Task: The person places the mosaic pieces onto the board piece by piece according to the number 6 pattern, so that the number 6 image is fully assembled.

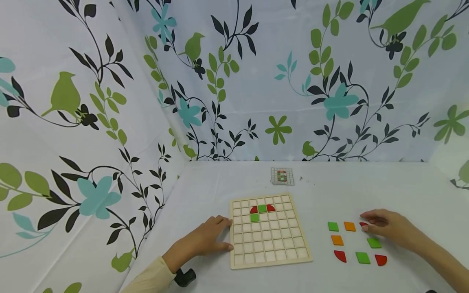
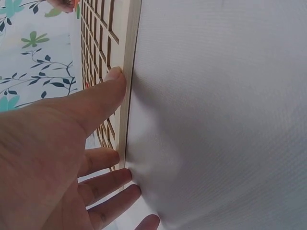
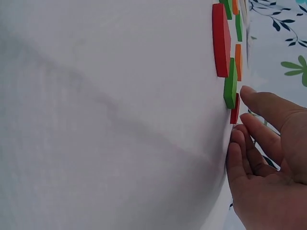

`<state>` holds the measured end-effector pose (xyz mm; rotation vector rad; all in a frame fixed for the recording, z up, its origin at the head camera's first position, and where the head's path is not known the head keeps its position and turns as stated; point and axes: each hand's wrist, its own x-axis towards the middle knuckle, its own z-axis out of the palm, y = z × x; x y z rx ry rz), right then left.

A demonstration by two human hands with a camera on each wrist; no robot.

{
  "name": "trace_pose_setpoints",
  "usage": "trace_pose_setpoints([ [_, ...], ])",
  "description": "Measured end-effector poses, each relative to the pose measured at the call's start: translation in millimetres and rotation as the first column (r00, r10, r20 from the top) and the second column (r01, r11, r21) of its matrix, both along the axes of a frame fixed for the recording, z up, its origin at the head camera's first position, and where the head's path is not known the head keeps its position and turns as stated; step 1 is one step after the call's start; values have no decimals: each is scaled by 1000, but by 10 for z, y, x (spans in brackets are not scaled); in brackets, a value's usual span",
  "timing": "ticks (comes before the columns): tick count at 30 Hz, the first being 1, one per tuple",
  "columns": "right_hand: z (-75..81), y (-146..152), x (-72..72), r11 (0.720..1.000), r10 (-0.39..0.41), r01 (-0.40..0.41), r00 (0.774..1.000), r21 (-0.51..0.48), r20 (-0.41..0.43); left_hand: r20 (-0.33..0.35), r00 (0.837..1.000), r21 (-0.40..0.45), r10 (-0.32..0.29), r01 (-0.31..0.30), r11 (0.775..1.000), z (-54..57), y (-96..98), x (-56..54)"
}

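A pale wooden grid board (image 1: 271, 246) lies on the white table. On it sit two red quarter-round pieces with a green square (image 1: 261, 208) between them, and another green square (image 1: 254, 217) below the left one. My left hand (image 1: 210, 238) rests at the board's left edge, thumb and fingertips touching the frame; the left wrist view shows the thumb (image 2: 114, 74) on the rim. My right hand (image 1: 392, 228) is over the loose pieces at right, thumb and forefinger apart beside a red quarter-round piece (image 1: 363, 224), which it partly covers.
Loose pieces lie right of the board: orange squares (image 1: 349, 226), green squares (image 1: 362, 257) and red quarter-rounds (image 1: 340, 256). A small card with a coloured grid pattern (image 1: 282, 176) lies behind the board. A leaf-and-bird patterned curtain (image 1: 234, 101) closes off the back and left.
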<state>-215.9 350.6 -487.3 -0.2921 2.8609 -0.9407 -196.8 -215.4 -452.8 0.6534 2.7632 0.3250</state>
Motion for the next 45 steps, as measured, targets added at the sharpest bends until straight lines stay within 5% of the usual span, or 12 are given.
trace_pose_setpoints([
  [14, 41, 15, -4, 997, 54, -55, 998, 59, 16, 9, 1000, 16, 16, -17, 1000, 20, -9, -6],
  [20, 40, 23, 3, 989, 112, -104, 991, 103, -79, -2, 1000, 17, 12, -12, 1000, 29, -3, -8],
  [28, 129, -39, -58, 992, 82, -75, 994, 105, -67, -16, 1000, 37, -7, 8, 999, 91, 22, -19],
  [36, 222, -378, -160, 996, 84, -78, 987, 46, -139, -1, 1000, 25, 27, -27, 999, 147, 34, -9],
  [45, 236, -996, -205, 993, 108, -112, 989, -37, -101, 0, 1000, 5, 11, -11, 1000, 55, 19, 38],
])
